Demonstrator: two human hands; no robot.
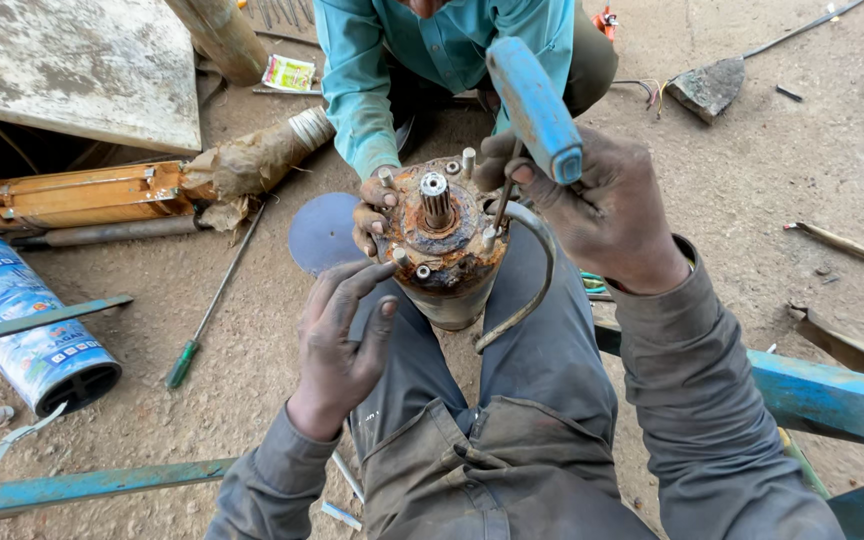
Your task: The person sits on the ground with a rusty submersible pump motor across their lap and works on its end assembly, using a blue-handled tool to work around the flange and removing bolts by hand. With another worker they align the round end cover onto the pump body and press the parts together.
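Head view looks down past grey-trousered knees [512,400] and blue metal bars [832,395] at near right and near left. Left hand [342,335] is half open, its fingers curled against the side of the rusty motor cylinder [442,260] without closing round it. Right hand [597,205] is closed on a blue-handled screwdriver [535,105], whose shaft angles down to the cylinder's top. That cylinder stands upright between the knees, its end cap orange with rust, a splined shaft [435,197] and several studs rising from it, a bent grey cable [532,290] looping off its right side. At left lies a round printed blue-and-white canister [22,320], a green-handled screwdriver [207,315] right of it. Farther off, another person in a teal shirt [432,50] grips the cylinder's far rim with one hand [372,205]; a small green-and-yellow packet [288,72] lies at far left of them.
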